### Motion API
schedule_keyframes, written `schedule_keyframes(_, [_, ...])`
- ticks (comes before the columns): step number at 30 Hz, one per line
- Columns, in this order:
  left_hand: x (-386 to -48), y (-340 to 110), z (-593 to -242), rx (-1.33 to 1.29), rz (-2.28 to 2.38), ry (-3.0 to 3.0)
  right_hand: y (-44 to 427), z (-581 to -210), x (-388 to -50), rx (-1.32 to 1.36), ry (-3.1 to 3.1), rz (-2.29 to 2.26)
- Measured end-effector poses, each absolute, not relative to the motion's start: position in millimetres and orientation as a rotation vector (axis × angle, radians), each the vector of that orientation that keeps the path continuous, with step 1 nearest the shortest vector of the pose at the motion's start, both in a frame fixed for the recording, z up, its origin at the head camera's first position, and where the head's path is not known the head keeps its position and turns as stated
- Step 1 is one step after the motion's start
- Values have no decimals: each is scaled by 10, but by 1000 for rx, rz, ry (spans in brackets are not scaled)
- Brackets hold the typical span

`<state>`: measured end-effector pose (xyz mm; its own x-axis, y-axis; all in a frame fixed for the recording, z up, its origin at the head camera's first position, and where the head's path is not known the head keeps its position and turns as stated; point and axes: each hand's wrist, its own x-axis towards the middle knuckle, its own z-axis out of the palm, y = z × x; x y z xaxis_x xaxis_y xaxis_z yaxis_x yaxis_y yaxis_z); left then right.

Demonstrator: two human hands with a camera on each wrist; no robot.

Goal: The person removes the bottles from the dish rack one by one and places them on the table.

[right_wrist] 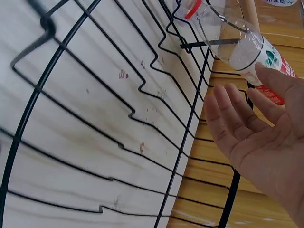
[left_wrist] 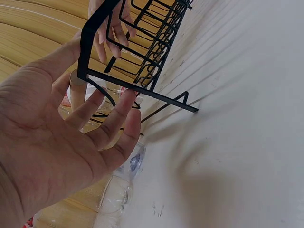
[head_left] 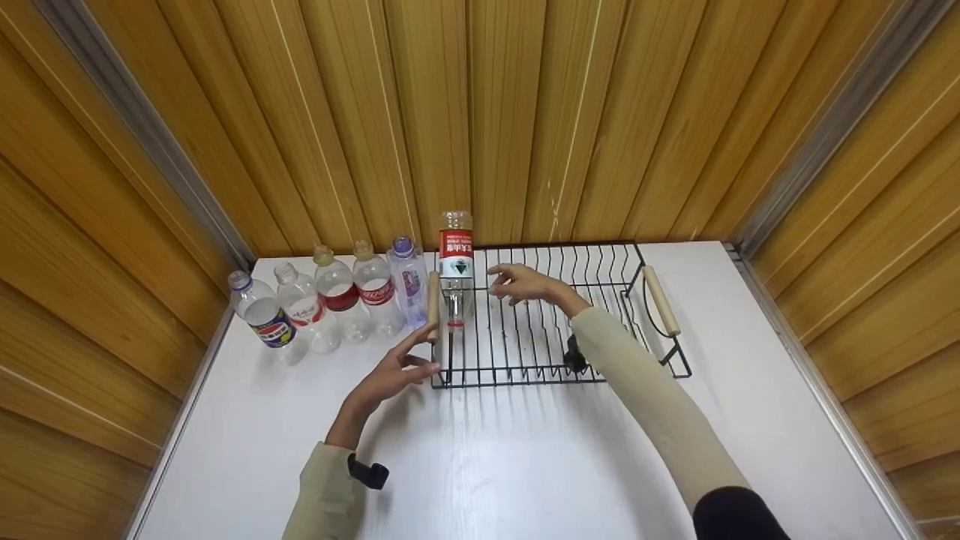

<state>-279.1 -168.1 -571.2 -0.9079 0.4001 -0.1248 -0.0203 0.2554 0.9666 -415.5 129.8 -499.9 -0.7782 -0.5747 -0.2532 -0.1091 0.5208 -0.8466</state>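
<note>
A clear plastic bottle [head_left: 456,262] with a red and white label lies on the left side of a black wire rack [head_left: 525,367], its neck towards me. Just right of the bottle, my right hand [head_left: 521,283] hovers over the wires with loosely bent fingers and holds nothing. In the right wrist view, the bottle [right_wrist: 251,54] is close to its thumb. My left hand [head_left: 390,375] is at the rack's front left corner. Its fingers [left_wrist: 111,118] look relaxed and touch the frame beside the wooden handle [head_left: 433,307].
Left of the rack, several uncapped plastic bottles stand in a row, from one with a dark blue label [head_left: 270,322] to a purple-tinted bottle [head_left: 409,281]. A second wooden handle [head_left: 660,300] is on the rack's right. Wood-patterned panels [head_left: 495,112] enclose the white table [head_left: 465,465].
</note>
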Motion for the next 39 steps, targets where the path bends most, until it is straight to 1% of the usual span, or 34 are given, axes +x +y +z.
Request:
schedule_keyframes(8, [-2781, -1683, -5701, 367, 1699, 2179, 939, -5132, -4195, -338, 2065, -1406])
schedule_keyframes(17, [-2780, -1670, -5700, 320, 1678, 2201, 717, -5140, -4170, -249, 2015, -1563])
schedule_keyframes(24, [-2777, -1682, -5701, 349, 1683, 2196, 556, -5166, -4138, -193, 2065, -1546])
schedule_keyframes(31, [-2769, -1687, -5701, 356, 1677, 2191, 531, -5172, -4101, -140, 2068, -1593])
schedule_keyframes(39, [-2788, -1684, -5706, 366, 1679, 2192, 603, -5141, -4081, -186, 2062, -1634])
